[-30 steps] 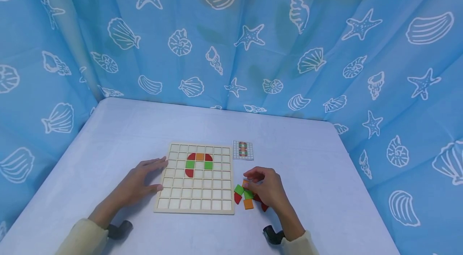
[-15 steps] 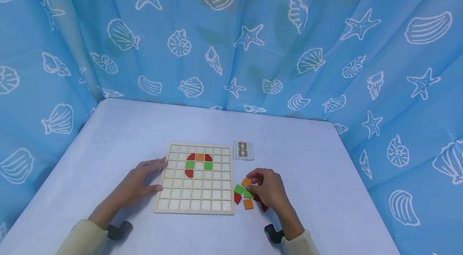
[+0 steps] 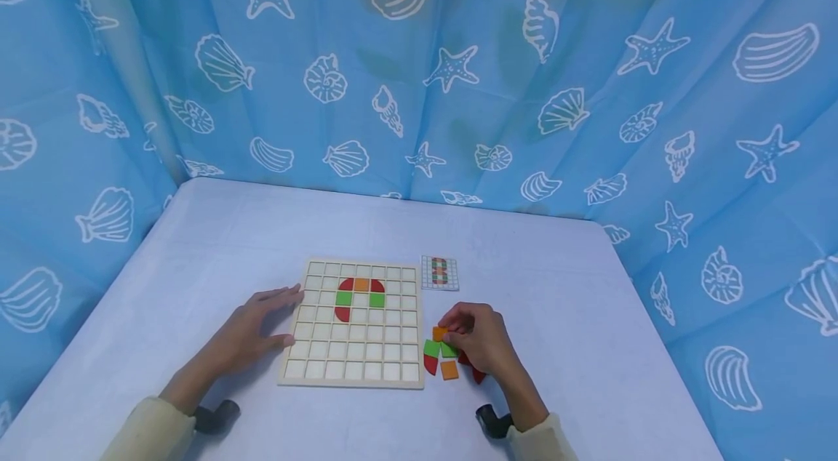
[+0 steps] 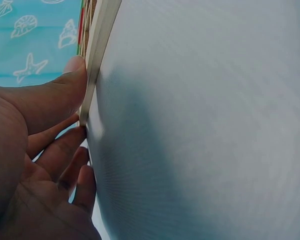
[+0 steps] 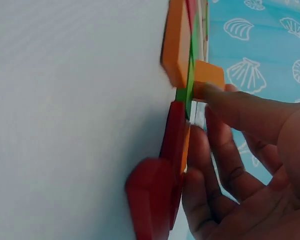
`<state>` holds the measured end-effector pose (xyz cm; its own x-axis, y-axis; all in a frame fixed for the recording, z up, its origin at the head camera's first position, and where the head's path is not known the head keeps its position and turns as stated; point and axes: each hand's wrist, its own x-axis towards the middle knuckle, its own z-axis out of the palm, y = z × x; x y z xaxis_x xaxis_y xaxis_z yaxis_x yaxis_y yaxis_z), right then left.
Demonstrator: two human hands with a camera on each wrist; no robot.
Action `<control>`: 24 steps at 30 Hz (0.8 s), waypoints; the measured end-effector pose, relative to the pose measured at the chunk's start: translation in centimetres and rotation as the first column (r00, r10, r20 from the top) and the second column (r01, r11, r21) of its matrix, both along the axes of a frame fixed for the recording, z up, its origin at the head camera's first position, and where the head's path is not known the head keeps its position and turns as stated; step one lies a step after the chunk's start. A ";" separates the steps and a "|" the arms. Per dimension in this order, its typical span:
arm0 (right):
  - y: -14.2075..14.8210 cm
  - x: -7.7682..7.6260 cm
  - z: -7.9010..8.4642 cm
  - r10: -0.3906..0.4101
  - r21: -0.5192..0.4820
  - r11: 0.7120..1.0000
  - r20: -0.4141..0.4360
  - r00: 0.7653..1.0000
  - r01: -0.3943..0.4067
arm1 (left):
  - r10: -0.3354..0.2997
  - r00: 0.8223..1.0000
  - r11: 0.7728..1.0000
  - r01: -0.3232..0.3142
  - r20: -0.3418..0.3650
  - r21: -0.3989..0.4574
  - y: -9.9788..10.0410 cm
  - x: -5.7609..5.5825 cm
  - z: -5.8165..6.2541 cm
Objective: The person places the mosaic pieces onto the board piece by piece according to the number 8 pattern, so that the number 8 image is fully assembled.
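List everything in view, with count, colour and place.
Curtain: 1, blue with white prints, behind the table
Table: 1, white, under the board
Grid board: 1, pale wood, on the table
Set pieces: 6 (3 red, 2 green, 1 orange), on the board
Card: 1, white with coloured pattern, right of the board
Loose pieces: count unclear (some hidden), red, green, orange, right of the board
Wrist devices: 2, black, wrists
Sleeves: 2, cream, forearms
Left hand: 1, touching the board's left edge
Right hand: 1, pinching an orange square

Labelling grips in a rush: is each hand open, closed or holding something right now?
Left hand: open, touching the edge of the board.
Right hand: closed, pinching an orange square.
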<state>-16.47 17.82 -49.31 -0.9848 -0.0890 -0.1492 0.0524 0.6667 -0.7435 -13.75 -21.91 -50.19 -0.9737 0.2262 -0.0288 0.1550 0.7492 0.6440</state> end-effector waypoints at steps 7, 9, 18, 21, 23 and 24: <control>-0.9 -0.3 0.4 0.002 -0.084 0.996 -0.060 0.998 -0.008 | -0.004 1.000 1.000 0.003 -0.007 -0.004 0.0 0.1 0.1; -1.5 -0.4 0.6 0.011 -0.099 0.995 -0.072 0.997 -0.018 | -0.006 1.000 1.000 0.006 -0.010 -0.001 0.0 0.1 0.2; -4.7 -0.9 1.4 0.096 -0.126 0.986 -0.085 0.992 -0.107 | 0.001 1.000 1.000 -0.001 0.006 0.007 0.1 0.2 0.2; -5.9 -1.1 1.5 0.108 -0.135 0.984 -0.080 0.991 -0.118 | 0.005 1.000 1.000 -0.005 0.012 0.006 0.1 0.1 0.2; -6.7 -1.3 1.4 0.115 -0.135 0.983 -0.077 0.990 -0.124 | 0.009 1.000 1.000 -0.009 0.015 0.004 0.1 0.1 0.3; -7.2 -1.4 1.4 0.119 -0.134 0.983 -0.075 0.990 -0.128 | 0.010 1.000 1.000 -0.010 0.017 0.002 0.1 0.2 0.3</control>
